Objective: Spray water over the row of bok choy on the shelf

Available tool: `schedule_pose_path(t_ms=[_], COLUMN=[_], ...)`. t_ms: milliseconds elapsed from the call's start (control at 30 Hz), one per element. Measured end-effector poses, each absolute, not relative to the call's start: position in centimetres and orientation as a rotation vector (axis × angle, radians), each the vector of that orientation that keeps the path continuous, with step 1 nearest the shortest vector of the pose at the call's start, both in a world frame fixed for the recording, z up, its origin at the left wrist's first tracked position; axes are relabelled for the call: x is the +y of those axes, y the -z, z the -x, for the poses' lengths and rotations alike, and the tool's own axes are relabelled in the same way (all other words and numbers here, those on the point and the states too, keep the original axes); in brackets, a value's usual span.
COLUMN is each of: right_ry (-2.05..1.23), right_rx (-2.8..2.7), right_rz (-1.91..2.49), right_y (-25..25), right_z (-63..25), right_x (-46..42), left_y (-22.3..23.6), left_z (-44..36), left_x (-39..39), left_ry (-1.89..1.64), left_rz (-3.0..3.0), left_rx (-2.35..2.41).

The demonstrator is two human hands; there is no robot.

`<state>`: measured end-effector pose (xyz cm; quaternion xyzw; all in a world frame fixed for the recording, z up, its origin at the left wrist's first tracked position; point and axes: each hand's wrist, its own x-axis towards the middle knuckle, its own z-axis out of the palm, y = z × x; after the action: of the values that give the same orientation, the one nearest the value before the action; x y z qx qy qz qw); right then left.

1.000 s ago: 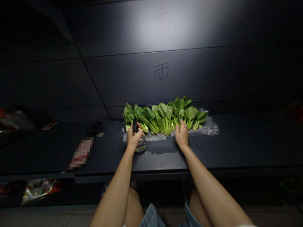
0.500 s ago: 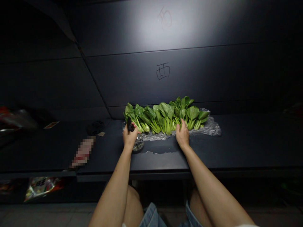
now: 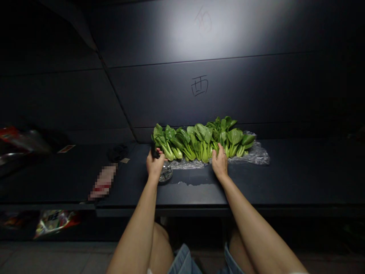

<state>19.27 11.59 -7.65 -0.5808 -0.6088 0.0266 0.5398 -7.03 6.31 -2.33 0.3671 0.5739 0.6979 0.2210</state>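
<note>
A row of green bok choy [image 3: 202, 142] lies on crumpled clear plastic wrap [image 3: 256, 156] on a dark table [image 3: 299, 171]. My right hand [image 3: 219, 163] rests against the pale stems, its fingers spread and gripping nothing. My left hand [image 3: 155, 165] grips a clear glass spray bottle [image 3: 165, 174] just in front of the leftmost plants. The bottle's black trigger head [image 3: 154, 150] sticks out above my fingers. My hand hides much of the bottle.
A wet patch [image 3: 194, 183] lies on the table in front of the plastic. To the left are a dark cloth-like object [image 3: 118, 153] and a blurred packet [image 3: 102, 182]. Colourful bags [image 3: 55, 223] sit below the table's left edge. Behind rises a dark wall panel [image 3: 199, 85] marked with a handwritten character.
My left hand and the spray bottle have shifted left, and less of the black head shows above my fingers. The whole scene has drifted right in view. My right hand stays against the stems.
</note>
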Motion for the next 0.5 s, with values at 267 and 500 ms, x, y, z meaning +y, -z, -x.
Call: schedule_pose_path(t_ms=[267, 500], right_ry=[-0.079, -0.037], right_rx=[-1.455, -1.448], right_rz=[1.392, 1.376], right_y=[7.97, 8.2], right_z=[-18.9, -18.87], right_x=[11.76, 11.71], left_y=[2.8, 2.67], left_z=[7.97, 7.73], left_x=[6.07, 5.73], left_ry=[-1.909, -1.855], left_rz=[-1.059, -1.08], left_rx=[1.595, 1.608])
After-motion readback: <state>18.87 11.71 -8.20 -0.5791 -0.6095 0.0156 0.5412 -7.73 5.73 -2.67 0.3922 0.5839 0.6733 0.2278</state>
